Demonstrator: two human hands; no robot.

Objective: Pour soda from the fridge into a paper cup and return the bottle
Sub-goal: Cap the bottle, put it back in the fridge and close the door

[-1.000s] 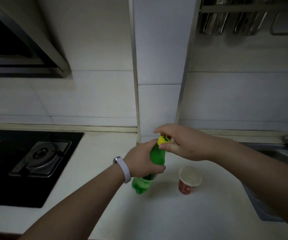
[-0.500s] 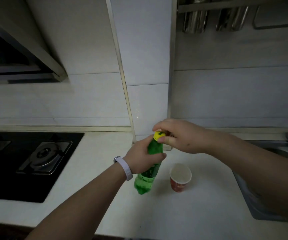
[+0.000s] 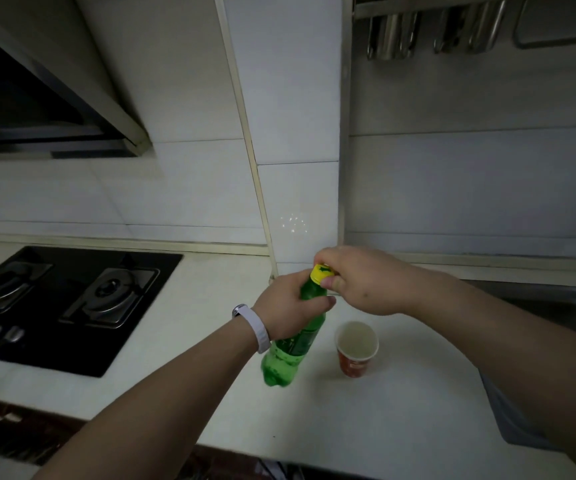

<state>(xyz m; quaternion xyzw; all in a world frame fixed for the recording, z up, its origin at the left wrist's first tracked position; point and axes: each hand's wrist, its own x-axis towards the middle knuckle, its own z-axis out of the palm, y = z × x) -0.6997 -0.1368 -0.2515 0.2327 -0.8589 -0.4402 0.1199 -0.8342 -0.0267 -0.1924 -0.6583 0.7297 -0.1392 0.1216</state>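
A green soda bottle (image 3: pixel 290 351) stands on the white counter (image 3: pixel 366 420), tilted slightly to the right at its top. My left hand (image 3: pixel 288 308) is wrapped around its upper body. My right hand (image 3: pixel 362 280) pinches the yellow cap (image 3: pixel 321 273) from the right, with fingers over the top. Just right of the bottle stands a red paper cup (image 3: pixel 356 348), upright, its pale inside showing; I cannot tell whether it holds liquid.
A black gas hob (image 3: pixel 65 303) with two burners lies in the counter at the left, under a range hood (image 3: pixel 37 109). A steel sink (image 3: pixel 556 313) sits at the right. Utensils hang on a rack (image 3: pixel 452 26) at the top right.
The view has shifted, so the hob shows more fully. Both hands keep their grips on the bottle and cap; the bottle and cup stay in place on the counter.
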